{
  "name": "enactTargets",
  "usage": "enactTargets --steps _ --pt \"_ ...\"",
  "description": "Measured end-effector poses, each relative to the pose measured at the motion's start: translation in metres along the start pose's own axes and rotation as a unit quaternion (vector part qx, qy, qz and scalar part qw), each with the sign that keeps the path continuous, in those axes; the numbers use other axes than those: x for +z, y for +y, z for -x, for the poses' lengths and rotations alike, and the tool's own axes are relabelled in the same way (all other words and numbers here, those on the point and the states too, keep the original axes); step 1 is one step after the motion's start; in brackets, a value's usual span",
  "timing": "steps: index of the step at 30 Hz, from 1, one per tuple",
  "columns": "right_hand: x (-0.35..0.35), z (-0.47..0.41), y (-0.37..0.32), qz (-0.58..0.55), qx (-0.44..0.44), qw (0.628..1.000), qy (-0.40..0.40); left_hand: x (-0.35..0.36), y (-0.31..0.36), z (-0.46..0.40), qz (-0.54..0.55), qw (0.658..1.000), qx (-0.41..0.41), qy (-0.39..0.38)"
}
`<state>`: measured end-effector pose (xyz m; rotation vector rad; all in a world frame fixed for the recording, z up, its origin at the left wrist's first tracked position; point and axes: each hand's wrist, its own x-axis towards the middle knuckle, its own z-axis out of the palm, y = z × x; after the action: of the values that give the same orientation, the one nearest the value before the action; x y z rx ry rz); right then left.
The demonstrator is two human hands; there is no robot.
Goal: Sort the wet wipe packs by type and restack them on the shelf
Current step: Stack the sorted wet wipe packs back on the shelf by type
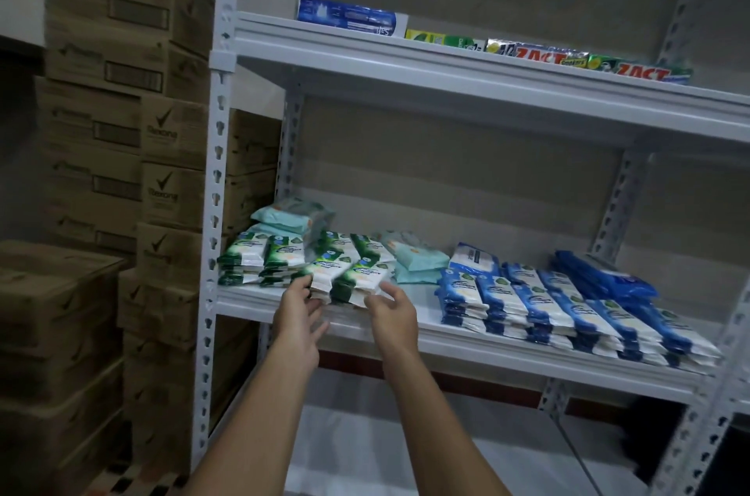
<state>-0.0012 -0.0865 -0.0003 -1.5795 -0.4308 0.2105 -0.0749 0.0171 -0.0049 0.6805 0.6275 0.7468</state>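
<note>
Green-and-white wet wipe packs [284,256] lie in short stacks at the left of the white middle shelf [430,327]. Pale teal packs [292,217] sit behind them, and more teal packs [414,262] lie in the middle. Blue-and-white packs [568,309] are stacked in overlapping rows on the right, with dark blue packs [600,276] behind. My left hand [298,309] touches the front edge of a green stack with loosely bent fingers. My right hand [391,305] reaches at the neighbouring green stack [361,278], fingers relaxed, holding nothing that I can see.
Toothpaste boxes [527,53] line the upper shelf. Brown cardboard cartons [121,171] are piled high to the left of the rack's perforated upright [215,211]. A lower shelf [406,451] lies beneath my arms.
</note>
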Motion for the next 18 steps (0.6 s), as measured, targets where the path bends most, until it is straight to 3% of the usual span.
enactTargets --steps 4,12,18 --pt "-0.004 -0.004 0.002 -0.009 -0.016 0.995 -0.093 -0.001 0.000 0.003 -0.017 0.999 -0.005 -0.035" --pt "-0.037 0.037 0.040 -0.041 -0.024 0.997 -0.067 -0.023 0.001 0.015 -0.060 0.997 -0.015 -0.038" --pt "-0.071 0.080 0.070 -0.056 0.026 0.996 -0.068 -0.049 -0.013 0.039 -0.133 0.989 -0.045 -0.039"
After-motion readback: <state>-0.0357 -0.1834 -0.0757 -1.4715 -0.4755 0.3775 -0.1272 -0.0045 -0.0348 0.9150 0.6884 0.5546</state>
